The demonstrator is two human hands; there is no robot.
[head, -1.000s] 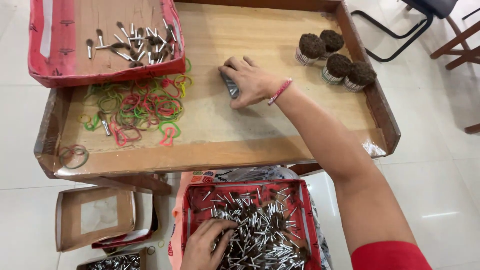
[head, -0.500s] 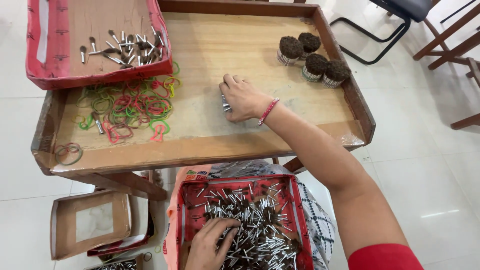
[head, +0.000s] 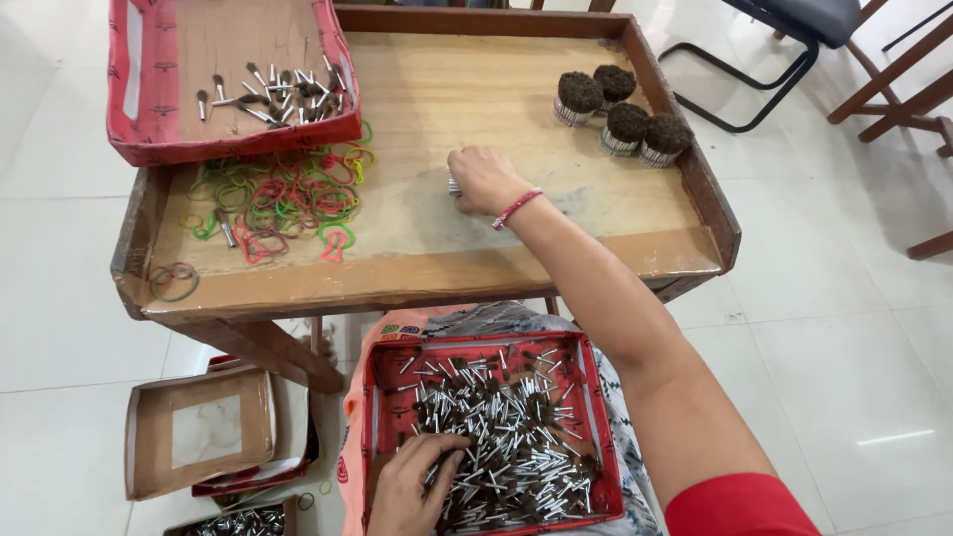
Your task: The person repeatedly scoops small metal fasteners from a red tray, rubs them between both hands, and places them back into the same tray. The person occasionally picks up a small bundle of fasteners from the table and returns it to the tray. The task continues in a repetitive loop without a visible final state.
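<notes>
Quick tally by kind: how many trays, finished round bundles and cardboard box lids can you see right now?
Red trays: 2
Round bundles: 4
Cardboard box lids: 1
Total: 7

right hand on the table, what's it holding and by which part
The right hand covers a small bundle of metal pieces, gripped from above; only one end shows.
</notes>
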